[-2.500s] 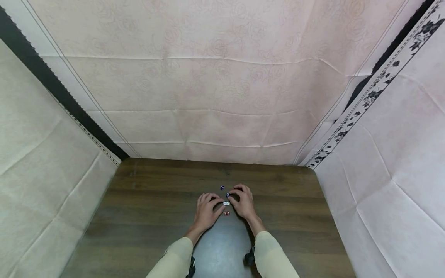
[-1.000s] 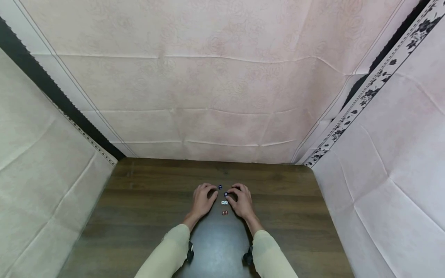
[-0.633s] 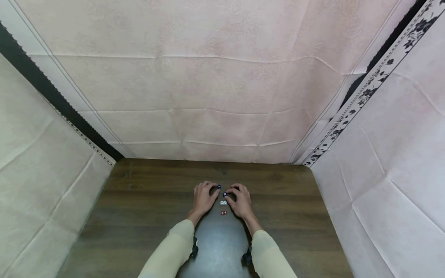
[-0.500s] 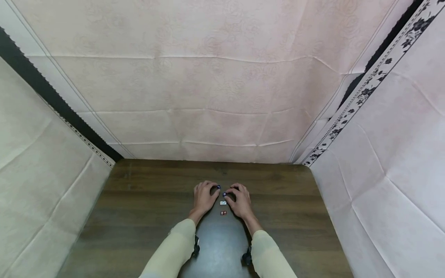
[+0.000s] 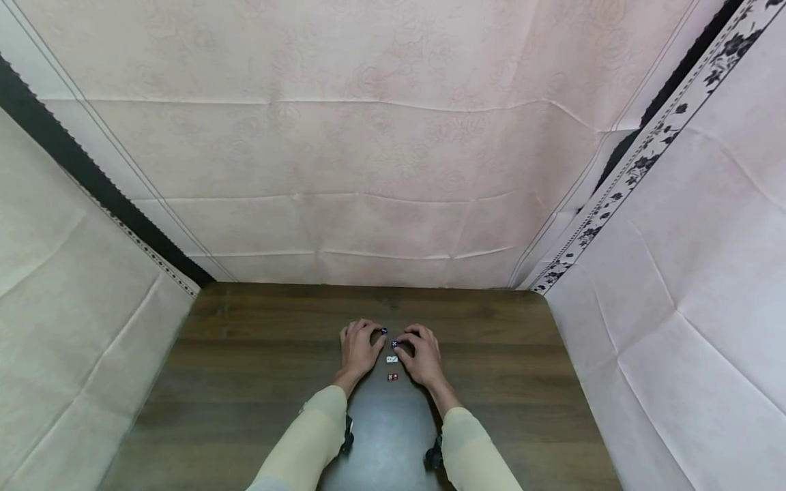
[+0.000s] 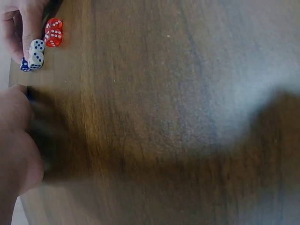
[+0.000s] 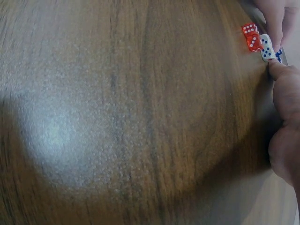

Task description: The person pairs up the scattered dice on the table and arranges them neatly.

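Observation:
My left hand (image 5: 359,348) pinches the farther blue die (image 5: 384,331) between thumb and fingertips; in the left wrist view only a sliver of it shows. Just nearer and to the right, my right hand (image 5: 421,354) has thumb and index finger on another blue die (image 5: 394,344), which also shows in the left wrist view (image 6: 25,64). A pair of white dice (image 6: 36,54) with blue pips sits side by side below the right thumb. Nearest my body lies a pair of clear red dice (image 6: 54,33), touching each other.
All the dice stand on a brown wood-grain table (image 5: 264,382) with rounded far corners. Pale patterned cloth (image 5: 381,170) hangs behind the far edge and along both sides. Dark wrist devices (image 5: 434,455) sit under the sleeves.
My left hand has left the white dice, moved forward and taken hold of the farther blue die. The right hand has stayed at the nearer blue die. The view has shifted slightly.

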### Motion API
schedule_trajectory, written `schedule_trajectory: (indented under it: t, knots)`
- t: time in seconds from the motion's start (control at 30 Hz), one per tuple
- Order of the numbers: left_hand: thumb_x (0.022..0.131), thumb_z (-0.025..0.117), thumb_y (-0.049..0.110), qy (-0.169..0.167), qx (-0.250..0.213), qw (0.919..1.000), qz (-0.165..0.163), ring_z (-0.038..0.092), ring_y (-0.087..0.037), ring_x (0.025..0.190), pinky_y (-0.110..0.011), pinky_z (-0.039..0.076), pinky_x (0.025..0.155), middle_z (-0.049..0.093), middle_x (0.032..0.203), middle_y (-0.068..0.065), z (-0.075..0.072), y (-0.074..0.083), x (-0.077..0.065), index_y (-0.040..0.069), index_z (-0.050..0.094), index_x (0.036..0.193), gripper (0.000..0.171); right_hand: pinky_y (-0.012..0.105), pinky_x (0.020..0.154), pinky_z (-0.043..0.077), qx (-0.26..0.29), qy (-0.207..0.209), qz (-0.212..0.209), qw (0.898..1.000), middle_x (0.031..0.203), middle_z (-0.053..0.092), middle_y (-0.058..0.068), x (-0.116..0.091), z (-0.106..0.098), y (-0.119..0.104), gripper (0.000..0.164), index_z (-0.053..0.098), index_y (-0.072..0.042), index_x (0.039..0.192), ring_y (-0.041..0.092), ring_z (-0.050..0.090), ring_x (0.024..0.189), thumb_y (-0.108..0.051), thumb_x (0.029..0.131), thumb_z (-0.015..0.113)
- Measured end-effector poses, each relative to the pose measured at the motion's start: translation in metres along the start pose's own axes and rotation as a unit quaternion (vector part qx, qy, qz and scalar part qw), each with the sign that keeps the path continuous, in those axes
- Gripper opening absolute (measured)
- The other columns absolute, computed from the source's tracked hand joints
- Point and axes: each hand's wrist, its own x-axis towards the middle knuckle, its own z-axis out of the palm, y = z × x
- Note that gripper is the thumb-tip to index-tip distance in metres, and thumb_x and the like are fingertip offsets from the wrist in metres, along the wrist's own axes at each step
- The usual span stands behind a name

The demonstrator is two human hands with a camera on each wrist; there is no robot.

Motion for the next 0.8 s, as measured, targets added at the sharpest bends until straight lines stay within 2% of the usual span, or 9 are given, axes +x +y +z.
schedule_trajectory:
  t: [0.33, 0.6, 0.8]
  knots:
    - [0.103, 0.084, 0.025, -0.011, 0.002, 0.9999, -0.012, 0.065, -0.043, 0.125, -0.070, 0.037, 0.120, 0.078, 0.128, -0.016, -0.0025, 0.0028, 0.0011, 0.011, 0.087, 0.115, 0.019, 0.065, 0.125, 0.041, -0.006, -0.004, 0.006, 1.000, 0.145, 0.068, 0.013, 0.0000, -0.0005, -0.0029, 0.017, 0.085, -0.012, 0.116, 0.040, 0.056, 0.146, -0.019, 0.101, 0.087]
    - [0.101, 0.085, 0.024, -0.001, -0.009, 1.0000, 0.000, 0.065, -0.044, 0.123, -0.071, 0.037, 0.118, 0.078, 0.126, -0.017, 0.0010, -0.0038, 0.0015, 0.011, 0.087, 0.113, 0.017, 0.064, 0.125, 0.041, -0.011, -0.011, 0.011, 1.000, 0.146, 0.068, 0.012, 0.0002, -0.0012, -0.0031, 0.017, 0.085, -0.013, 0.117, 0.039, 0.055, 0.147, -0.021, 0.102, 0.086]
    - [0.102, 0.086, 0.025, -0.010, -0.009, 0.9999, 0.000, 0.066, -0.043, 0.124, -0.071, 0.037, 0.118, 0.078, 0.126, -0.016, -0.0003, -0.0047, 0.0020, 0.012, 0.087, 0.114, 0.017, 0.065, 0.124, 0.041, -0.009, -0.007, 0.013, 1.000, 0.145, 0.068, 0.010, 0.0003, -0.0008, -0.0023, 0.016, 0.085, -0.015, 0.117, 0.037, 0.055, 0.147, -0.021, 0.102, 0.086]
